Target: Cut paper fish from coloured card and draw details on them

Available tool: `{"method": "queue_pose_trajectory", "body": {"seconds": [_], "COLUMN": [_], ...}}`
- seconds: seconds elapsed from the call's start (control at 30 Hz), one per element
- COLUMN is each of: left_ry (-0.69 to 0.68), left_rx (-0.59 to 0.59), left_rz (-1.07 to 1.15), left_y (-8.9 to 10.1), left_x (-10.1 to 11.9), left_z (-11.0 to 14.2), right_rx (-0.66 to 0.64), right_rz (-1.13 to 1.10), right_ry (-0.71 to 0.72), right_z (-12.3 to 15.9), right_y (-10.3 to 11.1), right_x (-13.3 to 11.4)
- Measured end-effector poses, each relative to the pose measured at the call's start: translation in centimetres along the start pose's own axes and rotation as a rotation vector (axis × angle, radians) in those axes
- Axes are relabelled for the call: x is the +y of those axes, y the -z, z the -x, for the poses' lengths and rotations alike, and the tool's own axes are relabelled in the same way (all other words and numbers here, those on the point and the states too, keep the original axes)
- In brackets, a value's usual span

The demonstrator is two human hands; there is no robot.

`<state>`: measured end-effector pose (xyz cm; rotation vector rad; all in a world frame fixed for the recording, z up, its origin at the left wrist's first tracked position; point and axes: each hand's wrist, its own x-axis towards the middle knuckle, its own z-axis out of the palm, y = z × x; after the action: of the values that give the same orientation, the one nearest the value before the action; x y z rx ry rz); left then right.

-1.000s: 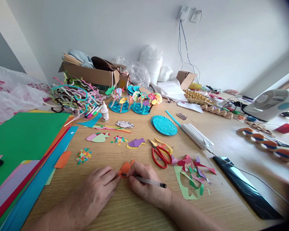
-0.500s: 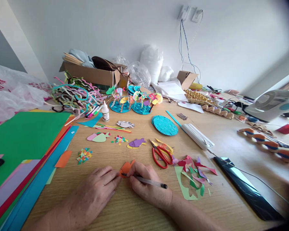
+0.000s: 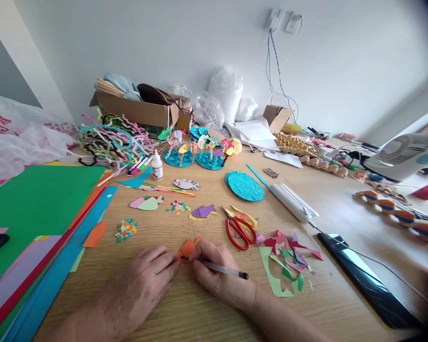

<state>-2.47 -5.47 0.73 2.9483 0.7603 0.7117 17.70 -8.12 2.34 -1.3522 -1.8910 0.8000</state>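
Note:
An orange paper fish (image 3: 187, 249) lies flat on the table at the lower middle, partly covered by my fingers. My right hand (image 3: 216, 270) grips a pen (image 3: 226, 270) with a clear barrel, its tip on the fish's left part near a dark drawn line. My left hand (image 3: 144, 280) lies palm down, fingers stretched out, with its fingertips at the fish's left edge. Beyond them lie a purple paper fish (image 3: 204, 212) over a yellow one, and a green paper fish (image 3: 151, 204). Red-handled scissors (image 3: 241, 230) rest to the right, blades slightly apart.
Coloured paper sheets (image 3: 39, 204) are stacked at left. Paper scraps (image 3: 287, 259) lie right of my hand, beside a dark phone-like slab (image 3: 367, 280). Small paper bits (image 3: 126, 230), a glue bottle (image 3: 157, 166), blue discs (image 3: 244, 185) and a white power strip (image 3: 293, 202) stand farther back.
The whole view has shifted very slightly to the right. Both hands, the pen and the orange fish keep nearly the same positions.

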Motion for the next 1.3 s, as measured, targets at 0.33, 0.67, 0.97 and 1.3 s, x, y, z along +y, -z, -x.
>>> {"method": "queue_pose_trajectory", "body": {"seconds": [0.33, 0.67, 0.97, 1.3], "left_ry": [-0.009, -0.003, 0.002, -0.007], "left_rx": [0.002, -0.013, 0.002, 0.018], "left_rz": [-0.023, -0.028, -0.014, -0.033], "left_y": [-0.11, -0.09, -0.18, 0.11], "left_x": [-0.10, -0.13, -0.04, 0.03], "left_z": [0.21, 0.15, 0.19, -0.10], "right_rx": [-0.009, -0.017, 0.004, 0.003], "right_rz": [-0.005, -0.003, -0.002, 0.001], "right_ry": [-0.002, -0.015, -0.012, -0.011], "right_z": [-0.04, -0.02, -0.03, -0.04], "right_y": [0.21, 0.16, 0.12, 0.11], "right_x": [-0.08, -0.12, -0.06, -0.19]}}
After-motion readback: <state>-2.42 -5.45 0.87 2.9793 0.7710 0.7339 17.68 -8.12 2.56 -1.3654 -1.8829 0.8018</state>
